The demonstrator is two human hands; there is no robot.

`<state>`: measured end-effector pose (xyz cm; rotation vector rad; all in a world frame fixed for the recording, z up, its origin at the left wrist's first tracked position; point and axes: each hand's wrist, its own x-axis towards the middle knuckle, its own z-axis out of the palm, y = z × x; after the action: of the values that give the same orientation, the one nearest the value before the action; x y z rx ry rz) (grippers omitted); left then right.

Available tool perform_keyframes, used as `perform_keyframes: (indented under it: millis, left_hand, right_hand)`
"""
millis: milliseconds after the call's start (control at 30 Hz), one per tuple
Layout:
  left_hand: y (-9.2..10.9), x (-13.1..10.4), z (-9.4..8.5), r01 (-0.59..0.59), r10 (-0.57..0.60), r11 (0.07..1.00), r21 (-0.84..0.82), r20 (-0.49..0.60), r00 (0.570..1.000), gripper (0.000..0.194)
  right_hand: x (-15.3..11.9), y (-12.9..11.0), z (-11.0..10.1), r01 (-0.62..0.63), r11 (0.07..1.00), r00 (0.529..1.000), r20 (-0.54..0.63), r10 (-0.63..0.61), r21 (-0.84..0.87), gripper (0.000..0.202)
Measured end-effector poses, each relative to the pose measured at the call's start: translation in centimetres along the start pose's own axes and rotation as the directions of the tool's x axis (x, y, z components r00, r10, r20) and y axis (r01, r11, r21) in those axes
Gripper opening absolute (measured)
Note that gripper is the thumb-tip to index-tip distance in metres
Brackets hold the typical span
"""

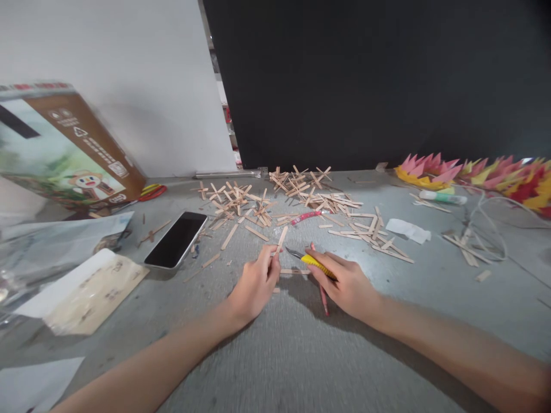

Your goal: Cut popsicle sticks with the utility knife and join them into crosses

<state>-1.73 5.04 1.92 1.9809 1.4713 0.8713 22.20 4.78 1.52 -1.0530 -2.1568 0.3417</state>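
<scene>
My left hand (257, 282) pinches a flat wooden craft stick (282, 238), which points up and away from me. In my right hand (342, 282) is a yellow utility knife (317, 265), its dark blade directed left toward the stick, with a small gap between them. Beneath the hands, another craft stick (295, 271) lies crosswise on the grey table. A thin red pen-like stick (323, 299) lies by my right hand, partly covered by it. Just beyond the hands sits a red wrapped strip (306, 217).
Heaps of craft sticks (236, 201) spread across the back. On the left are a black-screened phone (176, 240), a paper packet (94, 289) and a printed carton (64, 149). To the right lie a tissue (408, 230), a glue stick (443, 198), a white cable (505, 235) and paper crowns (430, 172).
</scene>
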Motion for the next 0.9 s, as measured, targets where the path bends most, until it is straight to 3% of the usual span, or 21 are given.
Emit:
perform_keyframes:
  millis: [400, 900]
  left_hand:
    - [0.02, -0.26, 0.06, -0.025, 0.024, 0.999, 0.023, 0.052, 0.998, 0.024]
    - [0.09, -0.05, -0.09, -0.11, 0.11, 0.994, 0.017, 0.002, 0.994, 0.026]
  right_hand:
    - [-0.12, -0.02, -0.06, -0.01, 1.0, 1.0, 0.023, 0.01, 0.026, 0.038]
    - [0.13, 0.13, -0.13, 0.005, 1.0, 1.0, 0.015, -0.005, 0.0, 0.035]
